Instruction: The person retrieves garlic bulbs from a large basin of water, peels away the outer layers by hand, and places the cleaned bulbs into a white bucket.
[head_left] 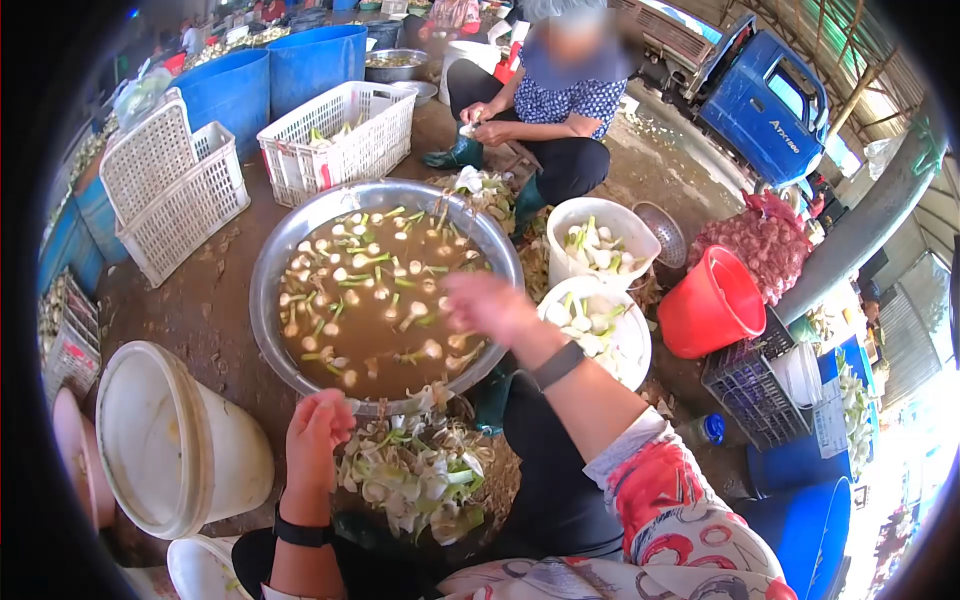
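Observation:
A wide metal basin (262, 300) of brown water stands before me, with many garlic bulbs (383, 292) on short green stems floating in it. My right hand (490, 308) reaches over the basin's right side; motion smears its fingers, so I cannot see what they hold. My left hand (318, 428) is near the basin's front rim, fingers curled together, and anything inside them is hidden. Below the basin lies a heap of peelings and leaves (415, 475). Beside my right forearm, a white tub (640, 345) holds trimmed garlic, and a white bucket (570, 262) behind it holds more.
Across the basin a person (560, 100) sits working with both hands. White plastic crates (340, 140) and blue barrels (318, 65) stand at the back left. A white bucket (190, 440) is at left; a red bucket (710, 305), net sack (760, 240) and black crate (750, 385) are at right.

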